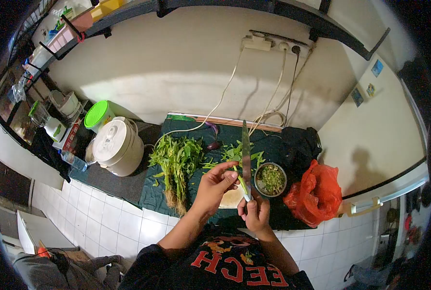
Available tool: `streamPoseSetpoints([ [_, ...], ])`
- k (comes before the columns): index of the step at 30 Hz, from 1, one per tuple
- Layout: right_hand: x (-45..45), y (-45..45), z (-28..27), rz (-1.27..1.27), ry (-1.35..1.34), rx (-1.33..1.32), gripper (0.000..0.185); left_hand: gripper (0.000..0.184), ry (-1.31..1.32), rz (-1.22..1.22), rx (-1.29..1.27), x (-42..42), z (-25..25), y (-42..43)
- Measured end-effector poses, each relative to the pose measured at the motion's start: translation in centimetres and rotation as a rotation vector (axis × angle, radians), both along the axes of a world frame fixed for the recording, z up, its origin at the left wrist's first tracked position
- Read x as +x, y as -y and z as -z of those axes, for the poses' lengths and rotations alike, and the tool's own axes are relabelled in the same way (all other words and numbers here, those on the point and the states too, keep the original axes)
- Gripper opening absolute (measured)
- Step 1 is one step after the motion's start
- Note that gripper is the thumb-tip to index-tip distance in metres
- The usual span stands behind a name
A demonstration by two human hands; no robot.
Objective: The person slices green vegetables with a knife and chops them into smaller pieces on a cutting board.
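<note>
My left hand (216, 187) pinches a short pale-green stem (241, 181) between thumb and fingers. My right hand (257, 213) is closed round the handle of a long knife (246, 152), its blade pointing up and away from me, right beside the stem. Under the hands is a pale round board (230, 199), partly hidden. To its right, a metal bowl (285, 185) holds chopped greens (270, 178). Loose leafy sprigs (232, 152) lie beyond my left hand. Farther left lies a big bunch of rooted leafy greens (178, 162).
A purple eggplant (214, 144) lies at the back of the dark green cloth (152, 195). A red plastic bag (317, 193) sits at the right edge. A white rice cooker (121, 150) stands left, and cables (227, 92) hang from the wall sockets. A shelf (234, 6) crosses overhead.
</note>
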State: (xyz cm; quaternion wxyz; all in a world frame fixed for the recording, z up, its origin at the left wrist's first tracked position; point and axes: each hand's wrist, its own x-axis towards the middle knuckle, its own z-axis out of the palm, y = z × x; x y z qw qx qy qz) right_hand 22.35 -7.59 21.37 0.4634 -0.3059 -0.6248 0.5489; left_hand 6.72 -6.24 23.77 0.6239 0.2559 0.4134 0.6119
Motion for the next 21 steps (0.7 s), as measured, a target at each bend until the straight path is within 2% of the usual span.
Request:
streamPoseSetpoints([
  [7, 0.0, -0.5, -0.6, -0.03, 0.024, 0.023, 0.058, 0.033, 0.082, 0.01, -0.009, -0.3, -0.2, -0.4],
  [18, -0.3, -1.2, -0.1, -0.033, 0.1, 0.018, 0.072, 0.032, 0.041, 0.038, 0.008, -0.8, 0.8, -1.0],
  [21, -0.3, -1.4, 0.1, -0.067, 0.094, 0.0, 0.07, 0.031, 0.037, 0.028, 0.029, -0.9, 0.7, -1.1],
])
